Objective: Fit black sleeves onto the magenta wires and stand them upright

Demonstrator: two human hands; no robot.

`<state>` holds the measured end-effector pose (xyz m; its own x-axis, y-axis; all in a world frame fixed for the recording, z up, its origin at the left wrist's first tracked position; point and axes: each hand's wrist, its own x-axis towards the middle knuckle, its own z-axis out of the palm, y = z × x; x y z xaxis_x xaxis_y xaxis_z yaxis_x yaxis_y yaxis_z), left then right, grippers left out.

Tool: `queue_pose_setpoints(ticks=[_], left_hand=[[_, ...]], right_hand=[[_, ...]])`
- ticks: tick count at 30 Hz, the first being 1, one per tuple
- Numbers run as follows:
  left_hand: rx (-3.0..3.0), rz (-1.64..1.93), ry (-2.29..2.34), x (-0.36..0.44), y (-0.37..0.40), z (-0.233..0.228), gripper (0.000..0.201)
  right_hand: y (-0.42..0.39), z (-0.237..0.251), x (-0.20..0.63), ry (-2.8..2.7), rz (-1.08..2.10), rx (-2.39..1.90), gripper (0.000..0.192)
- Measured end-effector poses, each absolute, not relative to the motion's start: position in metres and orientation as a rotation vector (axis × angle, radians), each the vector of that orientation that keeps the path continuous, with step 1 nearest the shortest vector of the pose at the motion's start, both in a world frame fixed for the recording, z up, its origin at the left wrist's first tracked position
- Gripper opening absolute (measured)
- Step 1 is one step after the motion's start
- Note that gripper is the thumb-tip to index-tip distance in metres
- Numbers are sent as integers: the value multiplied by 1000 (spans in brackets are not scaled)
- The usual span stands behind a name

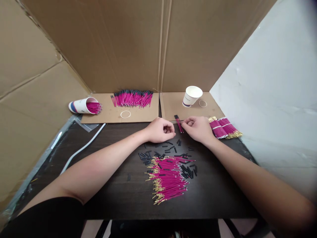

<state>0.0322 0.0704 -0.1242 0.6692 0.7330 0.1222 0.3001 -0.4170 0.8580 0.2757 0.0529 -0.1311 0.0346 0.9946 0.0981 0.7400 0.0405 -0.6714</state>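
Note:
My left hand (162, 130) rests over the dark table with its fingers curled closed. Whether anything is between them is hidden. My right hand (197, 128) is closed in a pinch, its fingertips right beside a few magenta wires with black sleeves (179, 124). I cannot tell whether it grips one. Below the hands lies a spread pile of magenta wires with gold ends (167, 180). Loose black sleeves (187, 172) are scattered on and around this pile. Two banded bundles of magenta wires (224, 128) lie just beyond my right wrist.
Black-sleeved magenta wires (133, 98) lie in a row on a cardboard sheet (106, 112) at the back. A paper cup (80, 105) holding wires lies on its side at left; another cup (192, 96) stands at right. Cardboard walls (123, 43) enclose the back and left.

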Motion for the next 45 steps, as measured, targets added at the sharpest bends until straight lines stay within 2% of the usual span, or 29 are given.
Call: queue_pose_setpoints(ticks=[9,19,36,45], left_hand=[[1980,639,798,33,72,-127,15],[1951,644,803,33,71,-124,12],[1857,699,856,35,74,-128,12],[1750,753,893,36,75,-132,12]], right_hand=[[51,-131,277,-1808,613,-1682,30],[46,-124,273,-1890,539,-1711,27],[52,-132,288,-1889,813,-1529,37],[45,-116,296,-1950,907,-1410,34]])
